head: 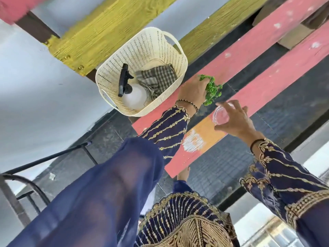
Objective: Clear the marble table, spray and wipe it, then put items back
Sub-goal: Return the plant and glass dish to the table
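Left hand (pixel 191 94) has fingers clenched around a green plant sprig (pixel 212 90), held over the pink plank (pixel 240 56) at about 1 o'clock of frame centre. Right hand (pixel 236 120), at 3 o'clock, has fingers curled around a clear glass (pixel 220 115) above the plank. Cream basket (pixel 142 50) at 11 o'clock holds a spray bottle (pixel 130 94) and checked cloth (pixel 156 77).
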A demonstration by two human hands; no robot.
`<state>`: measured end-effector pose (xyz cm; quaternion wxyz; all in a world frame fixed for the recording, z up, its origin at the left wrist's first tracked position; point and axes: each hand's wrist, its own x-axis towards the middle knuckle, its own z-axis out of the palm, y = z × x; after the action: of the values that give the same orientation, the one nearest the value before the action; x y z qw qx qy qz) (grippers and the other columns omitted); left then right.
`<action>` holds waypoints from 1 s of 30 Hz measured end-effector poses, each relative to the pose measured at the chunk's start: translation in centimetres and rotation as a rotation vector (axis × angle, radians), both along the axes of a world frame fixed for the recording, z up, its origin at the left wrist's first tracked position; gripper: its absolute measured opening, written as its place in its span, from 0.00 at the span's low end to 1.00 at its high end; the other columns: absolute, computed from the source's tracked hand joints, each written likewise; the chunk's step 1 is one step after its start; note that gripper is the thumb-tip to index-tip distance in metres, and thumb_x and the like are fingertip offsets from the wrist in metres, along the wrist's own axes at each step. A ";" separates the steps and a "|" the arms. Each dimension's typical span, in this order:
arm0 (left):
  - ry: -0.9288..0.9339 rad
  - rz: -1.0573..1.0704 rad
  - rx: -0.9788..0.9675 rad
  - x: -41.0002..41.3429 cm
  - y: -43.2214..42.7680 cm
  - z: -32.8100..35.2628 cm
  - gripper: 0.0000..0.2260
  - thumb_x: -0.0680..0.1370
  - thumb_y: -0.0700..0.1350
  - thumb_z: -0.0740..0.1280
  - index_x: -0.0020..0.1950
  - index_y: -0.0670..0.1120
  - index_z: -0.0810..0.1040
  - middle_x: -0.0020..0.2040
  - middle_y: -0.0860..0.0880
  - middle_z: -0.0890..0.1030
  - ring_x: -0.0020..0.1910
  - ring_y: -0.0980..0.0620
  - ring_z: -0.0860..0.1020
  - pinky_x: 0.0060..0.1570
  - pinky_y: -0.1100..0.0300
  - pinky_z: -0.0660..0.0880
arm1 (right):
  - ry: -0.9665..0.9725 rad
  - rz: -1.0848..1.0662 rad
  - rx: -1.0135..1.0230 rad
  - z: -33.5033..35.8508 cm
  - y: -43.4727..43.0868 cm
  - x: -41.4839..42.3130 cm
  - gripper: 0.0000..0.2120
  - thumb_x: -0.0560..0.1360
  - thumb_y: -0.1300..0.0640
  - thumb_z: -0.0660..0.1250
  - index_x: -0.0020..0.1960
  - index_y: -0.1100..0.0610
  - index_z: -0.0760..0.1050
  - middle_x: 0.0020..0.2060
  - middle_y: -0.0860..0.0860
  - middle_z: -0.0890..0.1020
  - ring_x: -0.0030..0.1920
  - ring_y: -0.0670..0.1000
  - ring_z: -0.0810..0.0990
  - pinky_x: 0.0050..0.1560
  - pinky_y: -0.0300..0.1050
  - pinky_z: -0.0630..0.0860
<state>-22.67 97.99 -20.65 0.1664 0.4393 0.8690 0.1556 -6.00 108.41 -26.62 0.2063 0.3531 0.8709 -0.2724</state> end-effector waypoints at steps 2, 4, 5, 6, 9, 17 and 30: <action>-0.009 0.003 0.000 0.8 -2.4 1.0 0.16 0.79 0.41 0.64 0.66 0.46 0.75 0.61 0.43 0.78 0.58 0.43 0.78 0.54 0.50 0.75 | 0.033 0.010 0.033 1.3 -1.8 0.0 0.46 0.63 0.48 0.82 0.76 0.41 0.63 0.72 0.51 0.64 0.69 0.65 0.62 0.50 0.63 0.79; -0.017 0.035 0.000 1.5 -5.2 2.1 0.15 0.79 0.41 0.63 0.66 0.46 0.75 0.60 0.44 0.78 0.57 0.43 0.78 0.51 0.51 0.75 | 0.050 0.023 0.066 2.8 -3.7 0.0 0.46 0.64 0.47 0.81 0.76 0.40 0.62 0.73 0.51 0.63 0.69 0.63 0.63 0.45 0.55 0.76; -0.028 0.061 -0.004 1.9 -6.6 2.7 0.15 0.79 0.42 0.63 0.65 0.47 0.75 0.59 0.44 0.78 0.56 0.43 0.78 0.50 0.51 0.75 | 0.060 0.029 0.073 3.6 -4.7 0.0 0.46 0.64 0.46 0.81 0.76 0.39 0.61 0.73 0.50 0.63 0.68 0.63 0.63 0.44 0.53 0.75; -0.042 0.092 -0.005 2.1 -8.4 3.6 0.15 0.79 0.42 0.63 0.65 0.47 0.75 0.59 0.44 0.78 0.56 0.42 0.78 0.49 0.51 0.75 | 0.075 0.043 0.085 4.7 -5.9 0.0 0.45 0.64 0.46 0.80 0.76 0.38 0.61 0.73 0.50 0.63 0.68 0.62 0.63 0.44 0.52 0.75; -0.066 0.158 -0.009 2.6 -13.1 6.5 0.15 0.79 0.44 0.62 0.66 0.48 0.73 0.61 0.44 0.77 0.57 0.42 0.77 0.49 0.50 0.74 | 0.139 0.081 0.116 8.0 -9.7 0.0 0.45 0.64 0.45 0.79 0.75 0.36 0.60 0.72 0.48 0.63 0.68 0.60 0.64 0.40 0.48 0.74; 0.010 0.305 0.045 5.5 -29.8 17.6 0.17 0.79 0.44 0.62 0.69 0.50 0.73 0.64 0.44 0.76 0.60 0.41 0.77 0.56 0.46 0.76 | 0.323 0.174 0.085 19.0 -25.3 1.0 0.42 0.66 0.48 0.77 0.76 0.37 0.62 0.71 0.51 0.65 0.69 0.63 0.63 0.53 0.57 0.76; 0.157 0.670 0.154 10.4 -58.5 30.1 0.17 0.79 0.47 0.63 0.68 0.52 0.74 0.64 0.46 0.77 0.60 0.41 0.77 0.56 0.49 0.75 | 0.489 0.516 0.033 30.7 -50.8 -1.1 0.47 0.62 0.45 0.80 0.77 0.41 0.64 0.71 0.52 0.68 0.71 0.56 0.67 0.71 0.49 0.61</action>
<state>-12.31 39.44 9.42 0.0050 0.1516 0.9607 0.2324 -7.15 57.62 4.09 0.0477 0.0493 0.9594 -0.2736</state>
